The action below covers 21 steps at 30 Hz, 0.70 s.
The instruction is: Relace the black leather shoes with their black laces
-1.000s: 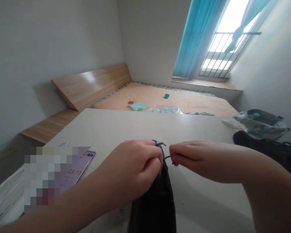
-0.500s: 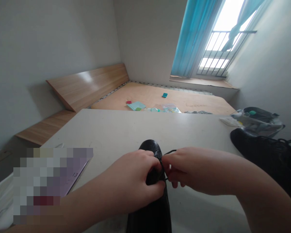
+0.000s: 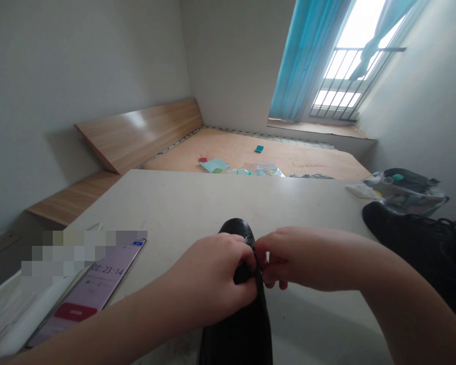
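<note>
A black leather shoe (image 3: pixel 235 332) lies on the white table in front of me, toe pointing away. My left hand (image 3: pixel 222 276) rests over its lacing, thumb and fingers closed in a pinch at the shoe's right side. Close against it, my right hand (image 3: pixel 289 258) has thumb and forefinger pinched together, its other fingers curled beneath. Both hands grip the thin black shoelace, most of which is hidden by the fingers. To the right stands a second black shoe (image 3: pixel 414 243), its lace tied in a bow.
At the left, a phone (image 3: pixel 114 274) showing a timer lies beside white plastic, partly blurred out. A bag (image 3: pixel 418 195) and a small white packet (image 3: pixel 361 191) sit at the table's right back. Beyond the white table (image 3: pixel 175 203) is a bed (image 3: pixel 228 142) with small items.
My left fingers have closed in more tightly toward the shoe's right side. The lace strand that stuck out behind my right hand no longer shows. The shoe stays in place.
</note>
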Each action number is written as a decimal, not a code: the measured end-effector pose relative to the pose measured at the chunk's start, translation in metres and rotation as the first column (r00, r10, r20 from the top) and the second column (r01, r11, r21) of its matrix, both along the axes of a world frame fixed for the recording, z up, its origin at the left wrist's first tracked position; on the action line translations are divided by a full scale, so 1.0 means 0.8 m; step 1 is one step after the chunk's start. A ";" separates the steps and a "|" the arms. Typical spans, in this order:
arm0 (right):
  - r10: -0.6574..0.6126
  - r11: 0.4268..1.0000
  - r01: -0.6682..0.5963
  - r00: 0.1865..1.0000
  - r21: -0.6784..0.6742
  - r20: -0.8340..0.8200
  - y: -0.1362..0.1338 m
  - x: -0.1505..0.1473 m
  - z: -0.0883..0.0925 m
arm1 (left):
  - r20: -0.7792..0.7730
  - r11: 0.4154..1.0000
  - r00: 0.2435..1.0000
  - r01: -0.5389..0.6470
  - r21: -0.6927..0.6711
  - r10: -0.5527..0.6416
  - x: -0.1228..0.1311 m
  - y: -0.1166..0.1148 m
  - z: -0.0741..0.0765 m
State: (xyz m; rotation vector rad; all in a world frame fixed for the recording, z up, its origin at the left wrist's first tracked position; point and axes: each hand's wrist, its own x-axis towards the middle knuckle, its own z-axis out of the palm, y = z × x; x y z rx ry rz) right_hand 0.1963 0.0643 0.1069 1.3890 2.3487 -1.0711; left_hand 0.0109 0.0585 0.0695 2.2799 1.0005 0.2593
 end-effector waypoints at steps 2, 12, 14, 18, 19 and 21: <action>-0.015 0.993 0.010 0.999 -0.119 -0.041 0.008 0.000 -0.001 | 0.007 1.000 1.000 -0.015 0.010 0.015 0.002 -0.001 -0.003; -0.018 0.996 0.017 1.000 0.084 0.012 0.012 0.009 0.012 | 0.077 0.994 0.991 -0.108 0.036 0.105 -0.007 0.005 0.015; -0.026 0.990 0.038 0.995 0.132 -0.094 0.011 0.010 0.014 | 0.161 0.986 0.975 -0.165 0.038 0.157 -0.013 0.008 0.028; -0.006 0.988 0.069 0.911 0.138 -0.412 0.006 0.003 0.016 | 0.360 0.965 0.898 -0.259 -0.030 0.252 -0.021 0.011 0.044; -0.025 0.989 0.089 0.889 0.119 -0.457 0.004 0.001 0.016 | 0.385 0.963 0.884 -0.264 -0.055 0.265 -0.022 0.011 0.045; -0.097 0.985 0.154 0.863 0.076 -0.496 -0.001 -0.005 0.019 | 0.421 0.966 0.869 -0.243 -0.091 0.259 -0.023 0.011 0.044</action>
